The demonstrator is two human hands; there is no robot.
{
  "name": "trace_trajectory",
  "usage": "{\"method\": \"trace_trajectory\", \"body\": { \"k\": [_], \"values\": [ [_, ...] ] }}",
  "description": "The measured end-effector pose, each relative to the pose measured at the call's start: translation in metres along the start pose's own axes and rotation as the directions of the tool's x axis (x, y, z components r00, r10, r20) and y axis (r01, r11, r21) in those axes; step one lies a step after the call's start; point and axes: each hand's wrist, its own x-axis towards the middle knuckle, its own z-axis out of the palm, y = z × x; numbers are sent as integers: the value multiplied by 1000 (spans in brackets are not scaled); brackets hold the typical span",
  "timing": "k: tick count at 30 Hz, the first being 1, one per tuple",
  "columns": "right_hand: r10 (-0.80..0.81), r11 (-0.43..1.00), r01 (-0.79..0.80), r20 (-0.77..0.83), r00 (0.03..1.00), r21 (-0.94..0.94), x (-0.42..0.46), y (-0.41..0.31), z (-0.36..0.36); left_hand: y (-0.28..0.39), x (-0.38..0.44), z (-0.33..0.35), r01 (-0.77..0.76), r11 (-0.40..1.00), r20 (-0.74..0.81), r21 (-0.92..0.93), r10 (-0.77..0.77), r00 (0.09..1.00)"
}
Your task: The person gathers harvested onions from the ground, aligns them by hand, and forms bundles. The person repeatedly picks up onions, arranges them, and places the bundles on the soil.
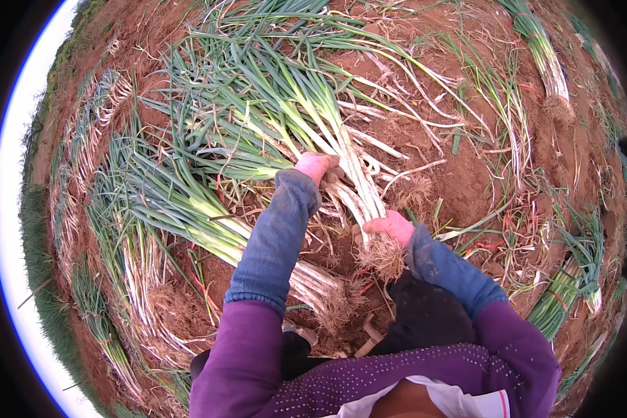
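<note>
My left hand (318, 168) is closed around the pale stalks of several long green onions (358, 175), where the white shafts turn green. Near the root end of the same stalks, my right hand (392, 228) grips them just above the matted roots. Their leaves fan out to the upper left. Below my left forearm, a thick pile of green onions (313, 285) lies on the soil with its roots towards me; the forearm hides part of it. More loose green onions (261, 89) are heaped beyond my hands.
Tied bundles of green onions lie at the upper right (546, 62), lower right (556, 298) and lower left (112, 350). Rows of onions (141, 271) stretch along the left. Red ties and plant scraps litter the reddish soil (460, 177). Grass (44, 282) borders the left side.
</note>
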Motion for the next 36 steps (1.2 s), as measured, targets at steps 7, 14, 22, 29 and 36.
{"method": "trace_trajectory", "body": {
  "k": [7, 14, 22, 29, 36],
  "values": [
    [-43, 977, 45, 16, 999, -208, 1, 6, 0, -31, 1, 14, 134, 887, 183, -442, -57, 981],
    [171, 983, -176, 99, 980, 44, 6, 19, -12, -57, 5, 9, 47, 925, 290, -378, 70, 954],
    [78, 959, -106, 115, 990, 263, 14, 18, -30, -43, -19, 50, -131, 851, 17, -509, 161, 987],
    [37, 949, -35, 0, 999, 314, 12, 23, -18, -53, -32, 71, -390, 891, -222, -232, 342, 913],
    [-10, 954, -4, 43, 999, 299, 19, 19, -20, -43, -56, 69, -338, 873, -181, -351, 290, 940]
  ]
}}
